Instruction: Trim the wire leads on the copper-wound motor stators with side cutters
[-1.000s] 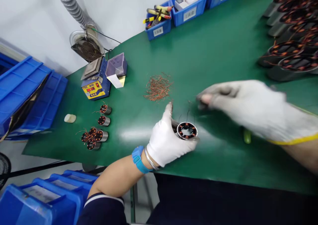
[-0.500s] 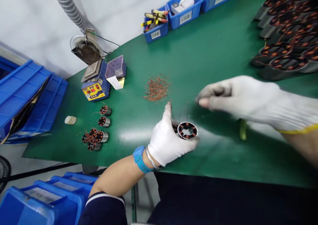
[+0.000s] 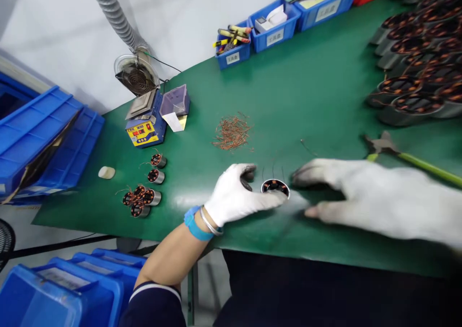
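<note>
A small motor stator (image 3: 267,187) with copper windings in a silver ring stands near the table's front edge. Thin dark wires (image 3: 273,168) stick up from its far side. My left hand (image 3: 234,197), in a white glove with dark fingertips, reaches from the left, its thumb along the stator's near rim and its other fingers curled. My right hand (image 3: 361,192), gloved and motion-blurred, is just right of the stator, thumb and fingers apart and nothing visible between them. Cutting pliers (image 3: 384,144) with green handles lie beyond it, partly covered.
Copper wire clippings (image 3: 233,133) lie mid-table. Several small stators (image 3: 149,197) stand at left near a blue-yellow device (image 3: 144,134) and purple box (image 3: 175,100). Larger stators (image 3: 417,105) crowd the right. Blue bins (image 3: 276,37) line the back; a loose wire (image 3: 308,148) lies centre right.
My right hand has come down and towards me, its pinched fingers now spread. My left fingers have drawn back from the stator's far side. The pliers now show more fully.
</note>
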Demonstrator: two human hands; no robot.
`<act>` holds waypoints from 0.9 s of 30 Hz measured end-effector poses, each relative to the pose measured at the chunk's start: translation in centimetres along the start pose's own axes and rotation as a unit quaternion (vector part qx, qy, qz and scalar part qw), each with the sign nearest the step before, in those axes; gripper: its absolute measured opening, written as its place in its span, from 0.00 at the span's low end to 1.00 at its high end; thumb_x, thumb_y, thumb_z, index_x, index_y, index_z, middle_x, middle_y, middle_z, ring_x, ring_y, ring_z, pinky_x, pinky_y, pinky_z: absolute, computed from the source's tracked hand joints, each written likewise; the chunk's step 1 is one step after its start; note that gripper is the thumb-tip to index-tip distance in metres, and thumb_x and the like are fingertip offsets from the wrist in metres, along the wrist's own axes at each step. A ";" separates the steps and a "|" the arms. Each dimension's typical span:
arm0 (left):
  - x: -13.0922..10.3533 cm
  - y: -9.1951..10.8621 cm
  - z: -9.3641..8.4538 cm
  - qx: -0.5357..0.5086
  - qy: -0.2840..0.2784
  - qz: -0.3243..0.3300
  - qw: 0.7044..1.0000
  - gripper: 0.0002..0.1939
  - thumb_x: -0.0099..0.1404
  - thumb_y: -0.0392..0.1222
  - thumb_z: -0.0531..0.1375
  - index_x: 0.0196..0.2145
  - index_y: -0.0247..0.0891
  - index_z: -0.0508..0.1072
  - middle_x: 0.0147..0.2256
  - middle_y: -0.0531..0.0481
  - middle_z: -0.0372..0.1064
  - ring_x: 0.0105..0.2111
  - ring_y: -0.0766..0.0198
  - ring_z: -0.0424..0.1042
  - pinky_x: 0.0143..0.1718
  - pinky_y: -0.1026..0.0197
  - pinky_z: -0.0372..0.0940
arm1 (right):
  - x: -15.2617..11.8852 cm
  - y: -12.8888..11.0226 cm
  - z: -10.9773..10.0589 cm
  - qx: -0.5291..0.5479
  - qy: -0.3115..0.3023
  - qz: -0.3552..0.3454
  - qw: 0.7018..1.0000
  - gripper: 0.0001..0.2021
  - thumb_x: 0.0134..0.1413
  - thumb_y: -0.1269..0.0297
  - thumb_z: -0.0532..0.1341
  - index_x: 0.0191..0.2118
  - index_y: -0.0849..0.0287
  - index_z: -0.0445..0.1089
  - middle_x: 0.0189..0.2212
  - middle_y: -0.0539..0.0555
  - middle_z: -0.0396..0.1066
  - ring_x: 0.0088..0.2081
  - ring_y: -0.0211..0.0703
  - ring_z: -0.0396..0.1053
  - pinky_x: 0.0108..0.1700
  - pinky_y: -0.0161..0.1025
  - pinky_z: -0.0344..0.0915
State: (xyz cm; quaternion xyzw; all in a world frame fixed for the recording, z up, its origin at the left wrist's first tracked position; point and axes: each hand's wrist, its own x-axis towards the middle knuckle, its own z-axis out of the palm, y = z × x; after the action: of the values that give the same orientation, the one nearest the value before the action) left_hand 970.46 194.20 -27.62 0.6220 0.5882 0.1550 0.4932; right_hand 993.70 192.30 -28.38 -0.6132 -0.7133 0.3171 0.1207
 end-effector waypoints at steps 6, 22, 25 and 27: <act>1.6 -0.8 0.3 -0.156 -0.056 0.036 0.986 0.17 0.53 0.51 0.67 0.24 0.35 0.70 0.21 0.55 0.66 0.22 0.70 0.64 0.26 0.65 0.60 | 0.2 -2.5 4.7 -0.098 0.064 -0.040 0.992 0.22 0.39 0.44 0.68 0.35 0.57 0.75 0.41 0.60 0.73 0.48 0.61 0.67 0.51 0.55 0.67; 2.0 -0.8 0.7 -0.203 0.023 0.111 0.973 0.12 0.52 0.44 0.69 0.24 0.35 0.73 0.25 0.53 0.70 0.28 0.68 0.68 0.34 0.63 0.65 | 0.6 -2.1 5.1 -0.071 -0.022 -0.083 0.994 0.22 0.44 0.52 0.63 0.46 0.56 0.75 0.48 0.57 0.73 0.63 0.71 0.56 0.60 0.62 0.63; 2.5 -0.9 -1.1 -0.249 0.158 0.152 0.943 0.14 0.56 0.49 0.67 0.25 0.36 0.72 0.24 0.56 0.67 0.27 0.70 0.66 0.35 0.65 0.64 | 0.7 -2.0 5.3 -0.065 -0.019 -0.112 0.991 0.20 0.47 0.53 0.62 0.46 0.54 0.76 0.48 0.54 0.74 0.61 0.70 0.59 0.59 0.62 0.64; 2.5 -0.7 -2.8 -0.273 0.187 0.141 0.933 0.16 0.57 0.52 0.67 0.29 0.35 0.72 0.26 0.55 0.69 0.28 0.70 0.68 0.34 0.65 0.65 | 0.5 -1.6 5.4 -0.068 -0.001 -0.131 0.989 0.23 0.46 0.49 0.64 0.47 0.54 0.76 0.49 0.55 0.74 0.60 0.69 0.60 0.58 0.60 0.65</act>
State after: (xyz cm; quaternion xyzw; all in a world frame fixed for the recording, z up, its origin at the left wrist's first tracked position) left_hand 968.51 197.52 -27.88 0.4992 0.5111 0.4914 0.4982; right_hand 989.28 191.09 -31.64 -0.5211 -0.8075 0.2498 0.1186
